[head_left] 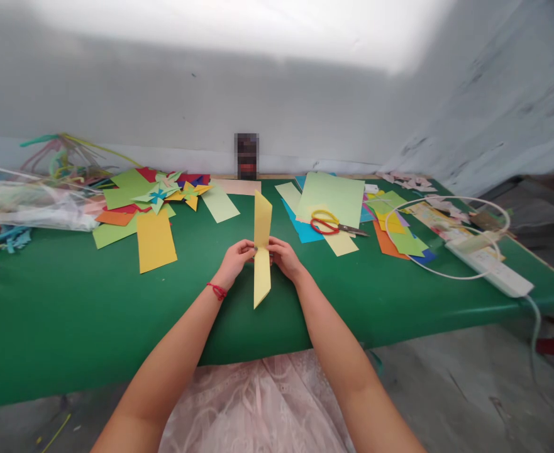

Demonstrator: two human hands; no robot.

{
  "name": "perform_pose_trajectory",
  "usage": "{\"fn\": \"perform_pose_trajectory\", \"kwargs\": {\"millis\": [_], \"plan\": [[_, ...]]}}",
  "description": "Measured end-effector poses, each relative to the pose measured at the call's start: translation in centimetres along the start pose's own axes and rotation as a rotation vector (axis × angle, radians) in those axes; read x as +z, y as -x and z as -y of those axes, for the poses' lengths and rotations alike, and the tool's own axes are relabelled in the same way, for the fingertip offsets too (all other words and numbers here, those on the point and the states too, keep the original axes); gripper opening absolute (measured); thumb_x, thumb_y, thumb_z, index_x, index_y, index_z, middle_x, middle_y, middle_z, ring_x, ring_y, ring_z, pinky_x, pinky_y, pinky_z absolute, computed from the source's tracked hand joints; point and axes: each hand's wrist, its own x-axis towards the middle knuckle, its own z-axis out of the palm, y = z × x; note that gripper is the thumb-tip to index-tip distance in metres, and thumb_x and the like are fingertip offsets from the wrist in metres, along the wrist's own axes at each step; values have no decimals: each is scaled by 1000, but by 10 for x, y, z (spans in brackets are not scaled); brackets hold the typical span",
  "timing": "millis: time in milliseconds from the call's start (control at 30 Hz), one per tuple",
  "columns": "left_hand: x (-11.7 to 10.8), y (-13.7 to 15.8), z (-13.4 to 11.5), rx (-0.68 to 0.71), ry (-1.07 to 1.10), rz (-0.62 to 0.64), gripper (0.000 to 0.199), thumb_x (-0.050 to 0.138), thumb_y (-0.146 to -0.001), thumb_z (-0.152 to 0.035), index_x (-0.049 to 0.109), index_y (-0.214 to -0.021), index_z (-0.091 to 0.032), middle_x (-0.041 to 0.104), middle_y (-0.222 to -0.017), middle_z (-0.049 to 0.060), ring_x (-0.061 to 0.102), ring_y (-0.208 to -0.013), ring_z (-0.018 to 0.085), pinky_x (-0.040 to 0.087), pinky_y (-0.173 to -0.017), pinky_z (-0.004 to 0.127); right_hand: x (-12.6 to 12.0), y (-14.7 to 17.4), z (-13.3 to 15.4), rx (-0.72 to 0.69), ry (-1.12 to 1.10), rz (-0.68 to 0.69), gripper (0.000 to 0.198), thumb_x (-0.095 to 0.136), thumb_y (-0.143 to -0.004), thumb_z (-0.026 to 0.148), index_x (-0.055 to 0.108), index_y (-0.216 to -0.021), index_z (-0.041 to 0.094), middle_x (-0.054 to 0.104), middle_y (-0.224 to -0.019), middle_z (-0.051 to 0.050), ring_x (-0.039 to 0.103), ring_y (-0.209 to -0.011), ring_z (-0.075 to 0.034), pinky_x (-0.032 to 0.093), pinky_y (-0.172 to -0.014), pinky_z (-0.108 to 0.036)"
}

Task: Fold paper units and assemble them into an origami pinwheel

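A strip of yellow paper (262, 280) is held above the green table, one end pointing toward the wall and the other toward me. Its middle is narrowed where my fingers pinch it, and both ends are cut at a slant. My left hand (237, 259) grips the left side of the middle, thumb and fingers together. On the opposite side, my right hand (285, 257) pinches the same spot. Beyond to the right, red-and-yellow-handled scissors (337, 224) lie on a pale green sheet (332, 195). Some fingertips are hidden behind the paper.
Folded paper flowers (163, 192) and coloured sheets lie at the back left, with a yellow-orange sheet (156, 242) nearer me. A white power strip (491, 267) with a looped cable sits at right. A pixelated dark object (247, 156) stands by the wall. The green table's (116, 321) front edge is close to me.
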Motion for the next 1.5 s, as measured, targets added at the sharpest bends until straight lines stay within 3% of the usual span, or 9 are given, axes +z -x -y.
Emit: {"fn": "perform_pose_trajectory", "kwargs": {"millis": [267, 533, 1067, 1233, 1367, 1500], "plan": [[0, -1, 0, 52, -19, -50, 17, 64, -67, -29, 60, -78, -17, 65, -77, 2, 61, -74, 17, 48, -69, 29, -1, 0, 0, 10, 23, -17, 28, 62, -69, 30, 66, -93, 15, 52, -52, 3, 44, -44, -9, 34, -43, -22], [0, 0, -1, 66, -19, -34, 17, 63, -68, -30, 60, -77, -16, 66, -76, 3, 62, -73, 17, 49, -70, 31, 1, 3, 2, 8, 25, 25, 27, 61, -69, 27, 66, -92, 15, 54, -56, 2, 43, -45, -8, 34, -44, -22], [0, 0, 1, 44, 3, -5, 18, 62, -68, -30, 60, -79, -16, 67, -76, 4, 64, -75, 20, 49, -74, 34, 2, 5, 5, 47, -58, 89, 25, 62, -68, 24, 65, -91, 14, 42, -48, 6, 35, -45, -7, 26, -44, -22], [2, -1, 2, 68, -46, -38, 21, 55, -75, -29, 60, -91, -16, 65, -82, 5, 62, -74, 18, 50, -70, 32, 0, 3, 4, 20, -98, 77, 23, 62, -68, 23, 64, -89, 14, 42, -48, 5, 36, -45, -7, 26, -44, -22], [1, -1, -1, 222, -211, -126, 31, 54, -77, -23, 55, -107, -21, 61, -99, 5, 60, -80, 16, 49, -66, 27, -3, 1, 5, -8, -147, 19, 17, 60, -69, 23, 63, -84, 16, 37, -46, 7, 32, -43, -7, 25, -43, -22], [-3, 1, -6, 427, -481, -135, 25, 56, -76, -18, 60, -100, -22, 55, -109, 6, 58, -90, 16, 48, -70, 26, -5, 2, 6, -11, -156, 17, 17, 59, -71, 24, 63, -85, 16, 36, -47, 7, 31, -43, -7, 25, -43, -21]]}}
